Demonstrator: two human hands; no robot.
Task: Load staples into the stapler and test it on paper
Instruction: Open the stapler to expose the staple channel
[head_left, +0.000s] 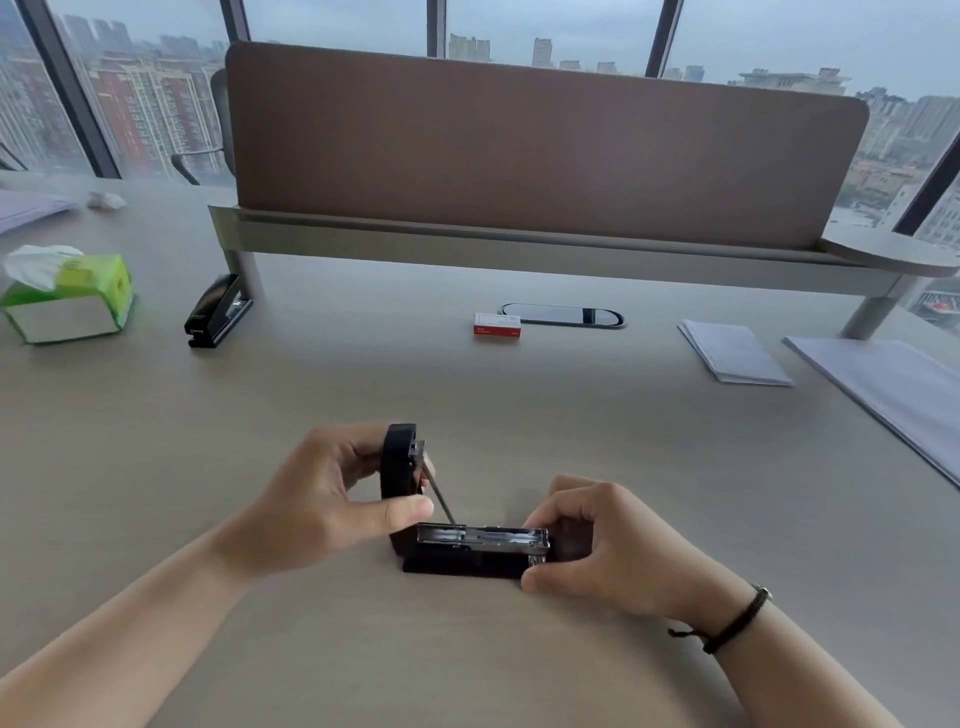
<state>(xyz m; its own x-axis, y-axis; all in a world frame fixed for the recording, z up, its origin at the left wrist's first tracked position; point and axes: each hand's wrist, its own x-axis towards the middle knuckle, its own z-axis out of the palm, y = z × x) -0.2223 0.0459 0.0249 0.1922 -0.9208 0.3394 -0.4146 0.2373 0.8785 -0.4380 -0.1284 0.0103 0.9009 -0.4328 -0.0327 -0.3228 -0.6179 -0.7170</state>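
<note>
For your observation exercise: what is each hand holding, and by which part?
Both hold the open stapler. The left hand grips its raised top cover; the right hand grips the front end of its base on the desk.

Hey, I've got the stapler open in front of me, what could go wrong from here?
1. The left hand holds the stapler's lid up; if it slips, the lid may snap down on the right hand's fingers at the tray.
2. The staple box lies far back, so one hand must let go to reach it, and the stapler might close or slide.
</note>
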